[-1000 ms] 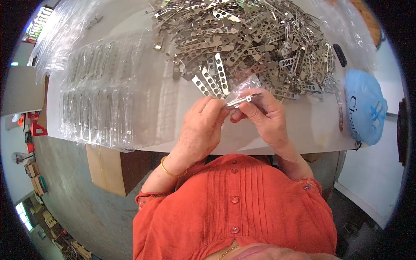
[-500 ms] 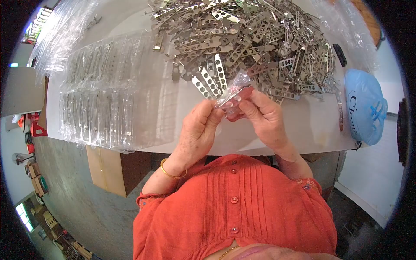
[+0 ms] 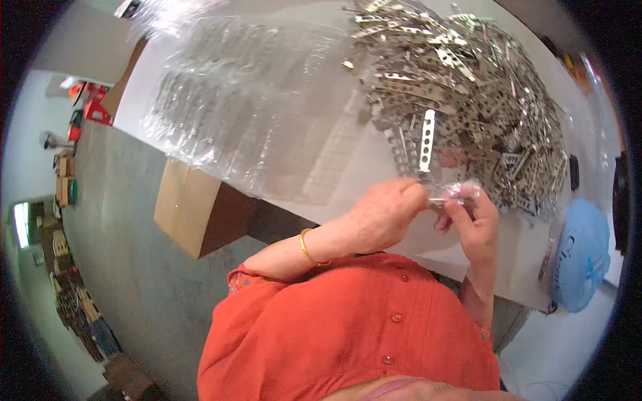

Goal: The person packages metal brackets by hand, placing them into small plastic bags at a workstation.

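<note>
My left hand (image 3: 388, 212) and my right hand (image 3: 476, 224) meet near the table's front edge. Between them is a small, shiny piece in crumpled clear plastic (image 3: 464, 192), pinched by the fingers of both. Just beyond my hands lies a heap of flat metal strips with round holes (image 3: 461, 100). One bright strip (image 3: 426, 142) stands out at its near side. To the left are clear plastic trays (image 3: 214, 113) with rows of narrow compartments; glare blurs their contents.
A blue bag with printed letters (image 3: 580, 257) sits at the table's right corner, near a small black object (image 3: 574, 172). Below the table's left edge stands a cardboard box (image 3: 186, 208). More clear plastic (image 3: 170, 20) lies at the far left.
The view has turned, so the table now slants and its contents appear further right. Both hands still hold the wrapped piece, and my left hand has turned to show more of its back.
</note>
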Action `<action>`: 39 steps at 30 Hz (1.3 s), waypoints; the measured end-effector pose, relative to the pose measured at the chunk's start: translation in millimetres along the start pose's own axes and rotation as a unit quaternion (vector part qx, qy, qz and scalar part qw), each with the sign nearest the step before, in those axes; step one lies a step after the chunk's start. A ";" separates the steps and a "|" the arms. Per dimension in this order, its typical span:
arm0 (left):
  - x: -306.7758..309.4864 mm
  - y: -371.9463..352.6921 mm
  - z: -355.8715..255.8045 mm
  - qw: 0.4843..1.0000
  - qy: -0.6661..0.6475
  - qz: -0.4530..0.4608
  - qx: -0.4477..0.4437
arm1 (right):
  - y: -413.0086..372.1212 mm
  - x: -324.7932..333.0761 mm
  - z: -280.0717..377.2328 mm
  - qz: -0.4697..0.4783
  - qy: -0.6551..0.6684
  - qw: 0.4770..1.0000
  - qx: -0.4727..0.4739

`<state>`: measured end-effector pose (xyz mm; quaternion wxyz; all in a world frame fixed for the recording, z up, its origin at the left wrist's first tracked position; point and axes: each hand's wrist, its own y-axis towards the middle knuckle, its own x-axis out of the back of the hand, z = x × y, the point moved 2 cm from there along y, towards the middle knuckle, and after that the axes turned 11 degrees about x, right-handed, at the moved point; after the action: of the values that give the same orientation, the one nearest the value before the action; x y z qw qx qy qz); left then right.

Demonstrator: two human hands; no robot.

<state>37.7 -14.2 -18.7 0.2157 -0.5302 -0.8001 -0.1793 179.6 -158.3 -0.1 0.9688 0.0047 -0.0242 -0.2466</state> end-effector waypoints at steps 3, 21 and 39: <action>3.4 1.3 0.6 1.000 0.006 -0.004 -0.002 | 1.2 -6.1 2.1 -0.017 0.012 1.000 0.005; 31.9 -1.0 4.1 0.989 -0.039 0.109 0.089 | 0.9 18.8 -0.5 -0.084 0.010 0.996 0.025; 36.5 -1.9 3.5 0.991 -0.023 0.112 0.067 | -3.0 16.5 4.0 -0.019 -0.007 0.997 0.068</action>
<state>22.8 15.0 -2.2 0.2505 -0.6048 -0.7509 -0.0879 192.4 -168.9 4.5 0.9611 0.0693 -0.0480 -0.2630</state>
